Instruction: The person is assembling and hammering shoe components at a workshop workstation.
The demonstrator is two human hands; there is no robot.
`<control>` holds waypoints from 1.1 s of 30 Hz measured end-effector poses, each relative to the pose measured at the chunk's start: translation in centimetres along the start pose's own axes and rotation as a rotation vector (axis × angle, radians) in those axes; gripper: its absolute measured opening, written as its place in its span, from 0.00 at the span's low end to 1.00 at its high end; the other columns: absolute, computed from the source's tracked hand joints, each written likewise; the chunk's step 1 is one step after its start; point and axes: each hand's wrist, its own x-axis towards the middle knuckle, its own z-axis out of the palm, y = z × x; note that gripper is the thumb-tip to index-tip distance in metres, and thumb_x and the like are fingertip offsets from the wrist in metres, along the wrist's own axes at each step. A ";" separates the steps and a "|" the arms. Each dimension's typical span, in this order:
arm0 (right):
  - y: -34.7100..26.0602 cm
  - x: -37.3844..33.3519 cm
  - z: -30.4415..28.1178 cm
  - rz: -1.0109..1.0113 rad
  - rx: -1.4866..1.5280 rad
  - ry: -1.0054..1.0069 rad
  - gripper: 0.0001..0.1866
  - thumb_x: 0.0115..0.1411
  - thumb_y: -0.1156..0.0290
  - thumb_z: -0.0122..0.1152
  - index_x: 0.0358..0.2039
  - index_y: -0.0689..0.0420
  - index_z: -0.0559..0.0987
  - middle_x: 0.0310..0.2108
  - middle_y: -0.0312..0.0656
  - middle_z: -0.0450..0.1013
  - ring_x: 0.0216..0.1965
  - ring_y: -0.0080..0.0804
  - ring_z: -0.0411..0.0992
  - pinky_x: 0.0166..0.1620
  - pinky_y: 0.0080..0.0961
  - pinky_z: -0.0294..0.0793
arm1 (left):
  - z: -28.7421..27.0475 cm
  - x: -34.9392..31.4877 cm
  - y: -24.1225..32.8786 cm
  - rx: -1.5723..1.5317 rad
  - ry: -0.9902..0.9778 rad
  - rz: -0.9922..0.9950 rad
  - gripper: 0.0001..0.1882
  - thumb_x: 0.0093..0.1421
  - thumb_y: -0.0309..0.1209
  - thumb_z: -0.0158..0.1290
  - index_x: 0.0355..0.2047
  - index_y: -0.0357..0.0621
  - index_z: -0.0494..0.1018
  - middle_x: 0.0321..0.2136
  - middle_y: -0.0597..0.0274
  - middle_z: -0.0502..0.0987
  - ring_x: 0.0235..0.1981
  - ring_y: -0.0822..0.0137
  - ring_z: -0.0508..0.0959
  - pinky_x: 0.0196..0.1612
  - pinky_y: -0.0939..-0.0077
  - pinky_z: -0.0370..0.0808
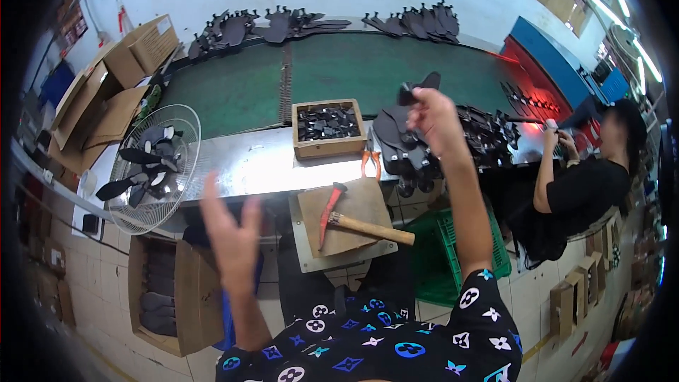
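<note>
My right hand [433, 119] is raised over the workbench and pinches a black cut leather shoe piece [419, 86] by its edge. Below it lies a heap of similar black shoe pieces [403, 148]. My left hand [230, 230] is lifted in the air with its fingers spread and holds nothing. A red-headed hammer with a wooden handle [353, 221] rests on a brown board [361, 205] between my hands. Orange-handled pliers [370, 163] lie beside the heap.
A wooden box of small black parts [327, 127] sits on the metal bench edge by a green conveyor belt [368, 64]. A fan [148, 166] stands at the left. Cardboard boxes [106, 92], a green crate [442, 255], and a seated person [587, 184] are nearby.
</note>
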 end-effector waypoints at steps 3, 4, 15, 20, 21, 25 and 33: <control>2.1 -8.5 8.2 0.178 0.240 -0.361 0.10 0.67 0.64 0.54 0.39 0.58 0.72 0.30 0.43 0.75 0.25 0.33 0.76 0.29 0.29 0.78 | 5.0 -1.0 3.0 -0.049 -0.079 0.286 0.42 0.57 0.38 0.63 0.66 0.34 0.57 0.67 0.43 0.58 0.70 0.48 0.56 0.69 0.51 0.52; 1.8 -11.4 10.1 0.286 0.277 -0.533 0.12 0.69 0.62 0.53 0.41 0.59 0.72 0.32 0.45 0.76 0.28 0.34 0.78 0.30 0.29 0.78 | 5.7 -1.2 3.2 -0.068 -0.100 0.342 0.42 0.55 0.38 0.64 0.65 0.35 0.58 0.66 0.43 0.60 0.69 0.48 0.57 0.69 0.49 0.51; 15.4 -19.7 -1.6 -0.539 -1.413 -0.024 0.23 0.51 0.50 0.71 0.32 0.58 0.76 0.33 0.45 0.71 0.27 0.46 0.72 0.33 0.37 0.73 | 5.7 -2.8 2.3 -0.864 -0.236 -0.191 0.17 0.73 0.35 0.45 0.53 0.34 0.61 0.39 0.61 0.72 0.38 0.75 0.71 0.42 0.81 0.69; 18.7 -25.2 -7.5 -0.127 -1.193 0.136 0.20 0.59 0.55 0.66 0.25 0.59 0.74 0.21 0.44 0.67 0.22 0.43 0.69 0.27 0.34 0.69 | 12.0 -4.7 -0.3 0.035 -0.382 -0.015 0.30 0.66 0.36 0.53 0.60 0.30 0.57 0.46 0.42 0.70 0.49 0.52 0.70 0.52 0.62 0.67; 19.3 -26.5 -8.9 -0.017 -1.017 0.191 0.21 0.61 0.57 0.64 0.22 0.60 0.72 0.17 0.42 0.65 0.18 0.36 0.68 0.23 0.31 0.67 | 12.5 -5.2 -0.6 0.168 -0.475 -0.039 0.39 0.61 0.36 0.58 0.64 0.28 0.52 0.53 0.35 0.65 0.53 0.40 0.65 0.54 0.51 0.64; 21.1 -34.3 -11.5 0.380 -0.376 0.411 0.21 0.66 0.57 0.60 0.21 0.59 0.72 0.11 0.34 0.64 0.08 0.21 0.62 0.13 0.20 0.59 | 13.3 -4.6 -1.0 0.195 -0.322 0.059 0.43 0.58 0.36 0.60 0.66 0.31 0.50 0.54 0.41 0.64 0.54 0.42 0.65 0.55 0.47 0.61; 14.7 -30.8 -7.5 0.221 0.071 0.480 0.12 0.67 0.67 0.58 0.30 0.62 0.73 0.10 0.30 0.57 0.07 0.17 0.53 0.12 0.19 0.55 | 24.9 12.5 -2.0 0.097 -0.262 0.338 0.12 0.57 0.29 0.60 0.39 0.37 0.76 0.36 0.48 0.77 0.42 0.47 0.77 0.45 0.57 0.75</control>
